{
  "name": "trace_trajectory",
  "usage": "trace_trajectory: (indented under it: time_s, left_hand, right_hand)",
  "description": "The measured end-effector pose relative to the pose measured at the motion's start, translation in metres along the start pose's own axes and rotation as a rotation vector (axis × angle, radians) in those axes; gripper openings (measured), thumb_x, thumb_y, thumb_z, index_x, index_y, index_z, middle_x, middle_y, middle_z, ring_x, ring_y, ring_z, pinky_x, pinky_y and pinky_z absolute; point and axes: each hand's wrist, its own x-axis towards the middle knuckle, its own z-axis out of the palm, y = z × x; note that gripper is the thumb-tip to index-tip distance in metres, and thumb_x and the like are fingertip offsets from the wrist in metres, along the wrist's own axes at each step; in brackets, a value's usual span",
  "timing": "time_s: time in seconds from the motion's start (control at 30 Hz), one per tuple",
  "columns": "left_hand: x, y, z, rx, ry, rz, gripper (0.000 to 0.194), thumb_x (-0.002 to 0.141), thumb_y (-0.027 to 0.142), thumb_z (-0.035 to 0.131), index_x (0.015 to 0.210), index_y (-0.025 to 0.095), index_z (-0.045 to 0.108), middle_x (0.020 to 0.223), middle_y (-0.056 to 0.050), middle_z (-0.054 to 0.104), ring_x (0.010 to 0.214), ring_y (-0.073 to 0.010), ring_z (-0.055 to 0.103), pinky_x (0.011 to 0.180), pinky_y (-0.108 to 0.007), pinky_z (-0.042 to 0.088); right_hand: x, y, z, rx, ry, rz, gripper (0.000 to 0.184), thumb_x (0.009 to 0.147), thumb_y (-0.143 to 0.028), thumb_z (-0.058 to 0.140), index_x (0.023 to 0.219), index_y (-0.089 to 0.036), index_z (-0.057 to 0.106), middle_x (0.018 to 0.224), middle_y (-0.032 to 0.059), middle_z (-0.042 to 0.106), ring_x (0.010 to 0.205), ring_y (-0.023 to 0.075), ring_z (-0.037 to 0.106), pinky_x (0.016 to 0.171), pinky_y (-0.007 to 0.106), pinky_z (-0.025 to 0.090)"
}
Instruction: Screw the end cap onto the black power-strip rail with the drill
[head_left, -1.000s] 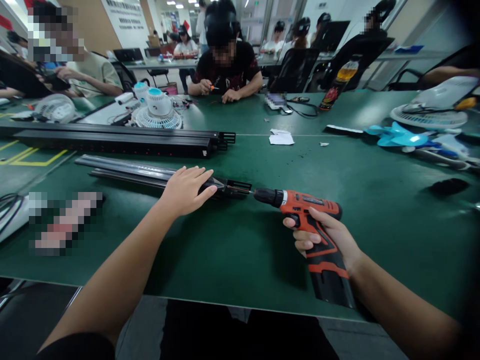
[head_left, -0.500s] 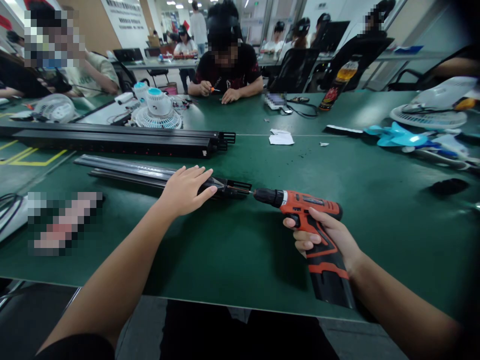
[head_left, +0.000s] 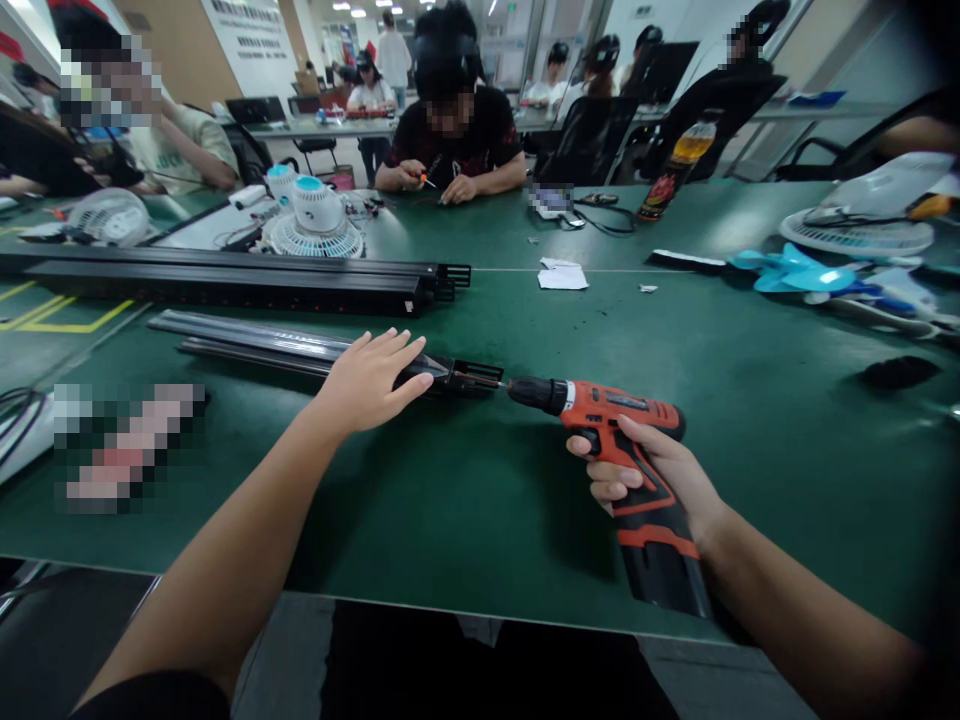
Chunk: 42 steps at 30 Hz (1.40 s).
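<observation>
Since the earlier frame, the co-worker (head_left: pixel 454 130) across from us has brought both hands closer together around an orange-handled tool (head_left: pixel 426 180), and a standing person (head_left: pixel 392 55) at the back has shifted slightly; our own hands and the drill stay put. Our left hand (head_left: pixel 373 385) lies flat and unclenched across the rail (head_left: pixel 255 335), thumb apart from the fingers. Our right hand (head_left: pixel 686 475) is wrapped around the grip of the drill (head_left: pixel 622 400), whose bit meets the rail's black slotted end; we cannot tell how deep it sits.

The rail lies in front of us, left of the drill. Just behind it, black bars (head_left: pixel 225 285) block that side. Beyond them we see a white fan part (head_left: pixel 319 215); right of the bars, paper (head_left: pixel 562 275) and a bottle (head_left: pixel 679 165). Blue blades (head_left: pixel 799 268) and a fan cage (head_left: pixel 855 235) crowd the far right, and a pixelated thing (head_left: pixel 135 445) lies near our left forearm.

The table (head_left: pixel 450 500) is green and smooth, with a pale seam and dark specks past the rail. Behind it we see chairs (head_left: pixel 589 135), more people and ceiling lights (head_left: pixel 360 12).
</observation>
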Motion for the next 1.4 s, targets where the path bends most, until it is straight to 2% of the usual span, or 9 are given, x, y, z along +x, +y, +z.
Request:
trace_trajectory:
  time_s: [0.1,0.33,0.47,0.73,0.9,1.1,1.27,1.4]
  left_hand:
    - [0.0,0.001,-0.001,-0.001,-0.016,-0.007,0.079,0.105,0.068,0.022,0.163,0.019,0.042,0.169,-0.011,0.04,0.16,-0.029,0.031,0.13,-0.054,0.022]
    - [0.001,0.0,-0.001,0.0,-0.024,-0.008,0.078,0.104,0.069,0.024,0.163,0.02,0.041,0.17,-0.01,0.039,0.16,-0.0306,0.031,0.13,-0.055,0.022]
    - [0.0,0.0,0.002,0.017,-0.004,-0.003,0.078,0.105,0.068,0.024,0.163,0.019,0.042,0.169,-0.011,0.04,0.16,-0.0303,0.03,0.13,-0.055,0.022]
    - [0.0,-0.001,0.01,0.05,0.082,0.025,0.073,0.105,0.065,0.027,0.156,0.017,0.051,0.165,-0.013,0.047,0.16,-0.0336,0.029,0.13,-0.059,0.021]
    - [-0.001,-0.001,0.011,0.068,0.109,0.035,0.073,0.105,0.065,0.029,0.154,0.017,0.052,0.168,-0.015,0.041,0.162,-0.0362,0.021,0.13,-0.062,0.017]
    - [-0.001,-0.001,0.011,0.06,0.117,0.039,0.068,0.105,0.064,0.032,0.15,0.018,0.056,0.17,-0.014,0.038,0.162,-0.0366,0.019,0.13,-0.063,0.017]
    - [-0.001,-0.001,0.012,0.064,0.097,0.018,0.07,0.106,0.063,0.029,0.157,0.019,0.049,0.169,-0.013,0.039,0.162,-0.0331,0.023,0.131,-0.058,0.02]
    - [-0.002,0.001,0.011,0.065,0.077,-0.008,0.073,0.107,0.063,0.026,0.161,0.018,0.043,0.17,-0.013,0.038,0.161,-0.0312,0.025,0.131,-0.055,0.021]
  right_hand:
    - [0.0,-0.001,-0.001,-0.006,-0.008,0.003,0.023,0.087,-0.034,0.07,0.104,-0.019,0.066,0.062,-0.0019,0.057,0.044,0.0086,0.041,0.048,0.021,0.055]
    - [-0.001,0.0,0.001,-0.015,0.007,0.003,0.027,0.083,-0.034,0.074,0.103,-0.017,0.065,0.075,0.0026,0.065,0.044,0.0069,0.04,0.047,0.021,0.054]
    - [0.0,0.0,-0.001,-0.016,0.011,0.02,0.029,0.082,-0.034,0.075,0.102,-0.015,0.065,0.074,0.0028,0.066,0.045,0.0065,0.04,0.048,0.02,0.054]
    - [0.0,-0.001,-0.004,0.008,0.01,0.037,0.026,0.085,-0.037,0.072,0.102,-0.017,0.066,0.054,-0.005,0.046,0.044,0.0096,0.04,0.049,0.021,0.053]
    - [0.0,-0.001,-0.003,0.025,0.018,0.045,0.024,0.086,-0.036,0.07,0.101,-0.018,0.066,0.055,-0.0049,0.046,0.044,0.0104,0.04,0.048,0.022,0.053]
    - [0.001,-0.001,-0.005,-0.021,-0.028,0.064,0.032,0.082,-0.039,0.078,0.099,-0.015,0.066,0.052,-0.0052,0.046,0.046,0.0092,0.041,0.051,0.019,0.052]
    - [0.0,-0.002,-0.005,-0.036,-0.023,0.048,0.029,0.084,-0.038,0.075,0.101,-0.016,0.065,0.057,-0.0048,0.049,0.046,0.0091,0.041,0.05,0.019,0.052]
    - [0.0,-0.002,-0.006,-0.056,-0.008,0.059,0.027,0.085,-0.041,0.072,0.099,-0.018,0.065,0.055,-0.0052,0.044,0.046,0.0109,0.04,0.049,0.022,0.052]
